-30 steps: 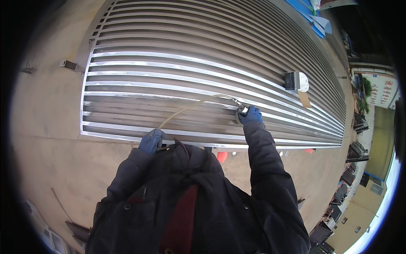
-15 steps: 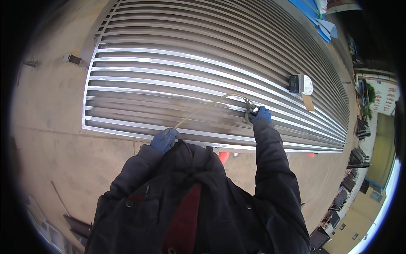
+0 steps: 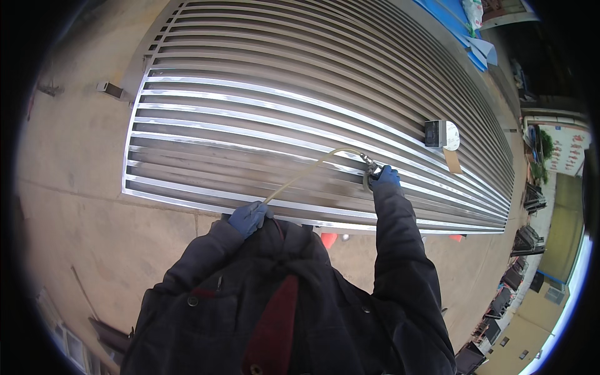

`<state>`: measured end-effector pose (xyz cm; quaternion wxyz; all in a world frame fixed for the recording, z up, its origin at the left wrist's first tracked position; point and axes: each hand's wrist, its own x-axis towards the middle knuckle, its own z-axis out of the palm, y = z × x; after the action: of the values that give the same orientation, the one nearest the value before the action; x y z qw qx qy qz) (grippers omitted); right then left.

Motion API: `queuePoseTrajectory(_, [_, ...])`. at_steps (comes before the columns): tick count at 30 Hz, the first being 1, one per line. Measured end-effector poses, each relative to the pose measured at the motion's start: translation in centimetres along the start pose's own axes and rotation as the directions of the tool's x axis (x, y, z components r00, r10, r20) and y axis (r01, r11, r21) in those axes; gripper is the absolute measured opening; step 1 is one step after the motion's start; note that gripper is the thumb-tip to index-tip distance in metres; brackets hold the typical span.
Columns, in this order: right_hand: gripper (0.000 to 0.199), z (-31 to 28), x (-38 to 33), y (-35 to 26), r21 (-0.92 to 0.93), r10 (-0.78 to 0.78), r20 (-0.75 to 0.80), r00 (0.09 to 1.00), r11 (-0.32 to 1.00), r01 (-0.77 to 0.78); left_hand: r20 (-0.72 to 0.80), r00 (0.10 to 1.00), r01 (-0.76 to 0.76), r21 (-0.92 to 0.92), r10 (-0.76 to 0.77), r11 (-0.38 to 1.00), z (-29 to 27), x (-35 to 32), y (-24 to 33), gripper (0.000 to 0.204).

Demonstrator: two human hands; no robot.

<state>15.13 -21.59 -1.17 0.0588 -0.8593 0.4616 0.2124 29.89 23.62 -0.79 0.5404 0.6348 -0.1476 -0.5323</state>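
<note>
My right hand (image 3: 387, 177), in a blue glove, is closed around a small air sander (image 3: 370, 169). The sander rests on the metal slats, its underside hidden. From its metal fitting a pale yellowish air hose (image 3: 306, 170) arches back toward my body. My left hand (image 3: 249, 218), gloved in blue too, grips this hose close to my chest, at the near edge of the frame. Beneath both hands lies a large slatted metal panel (image 3: 206, 106). Its nearer slats shine bright like polished metal, while the farther ones look dull and brownish.
On the panel, right of the sander, sit a dark box (image 3: 435, 134), a white round disc (image 3: 452, 134) and a brown strip (image 3: 452, 161). Blue sheeting (image 3: 445, 17) lies at the far right. A short metal tube (image 3: 110, 89) stands off the panel's left end. Dark metal racks (image 3: 528, 240) line the right side.
The panel sits slightly lower in the picture. My left hand, still on the hose, has shifted a little down and right; the sander appears slightly lower, in my right hand as before.
</note>
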Motion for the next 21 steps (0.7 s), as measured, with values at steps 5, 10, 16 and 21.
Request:
queuePoseTrajectory(5, [0.064,1.1,-1.3,-1.2,0.038,-0.042,-0.034,0.999,0.998,0.043,-0.13,0.989,0.04,-0.198,-0.066,0.979,-1.1,-0.1,0.2,0.035])
queuePoseTrajectory(10, [0.06,-0.1,-0.8,0.1,0.022,0.011,0.001,1.0,1.0,-0.011,-0.016,1.0,-0.003,-0.02,0.002,1.0,0.3,0.1,-0.1,0.037])
queuePoseTrajectory(16, [0.06,0.2,-0.9,-2.0,0.061,-0.008,0.03,1.0,0.998,0.006,-0.08,0.997,-0.007,-0.169,-0.007,0.986,-0.4,0.1,-0.3,0.036])
queuePoseTrajectory(21, [0.059,0.0,-0.5,-1.2,-0.031,0.033,-0.001,0.999,0.999,-0.033,-0.057,0.997,0.046,-0.09,-0.051,0.995,-0.1,-0.3,-0.8,0.035])
